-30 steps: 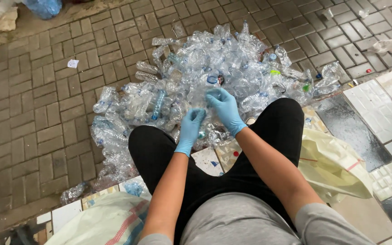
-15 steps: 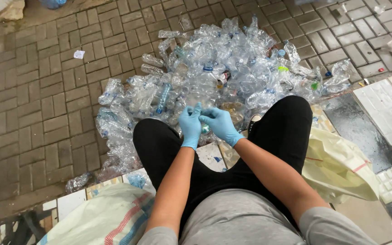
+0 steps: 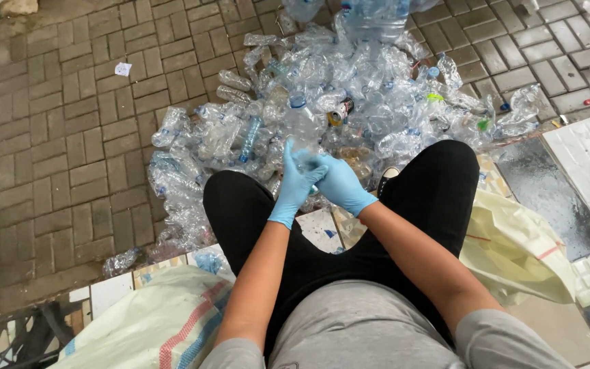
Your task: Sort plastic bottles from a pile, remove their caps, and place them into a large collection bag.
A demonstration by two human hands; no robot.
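Blue gloves, two: my left hand point(image 3: 295, 181) and right hand point(image 3: 339, 183) meet between my knees, both clamped on one clear bottle point(image 3: 303, 126) at the near edge of the bottle heap point(image 3: 349, 89); count unclear. Two sacks: striped point(image 3: 165, 321), cream point(image 3: 513, 246).

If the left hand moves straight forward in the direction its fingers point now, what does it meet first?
Probably the clear plastic bottle just ahead of the left hand, at the near edge of the bottle pile; depth is hard to judge.
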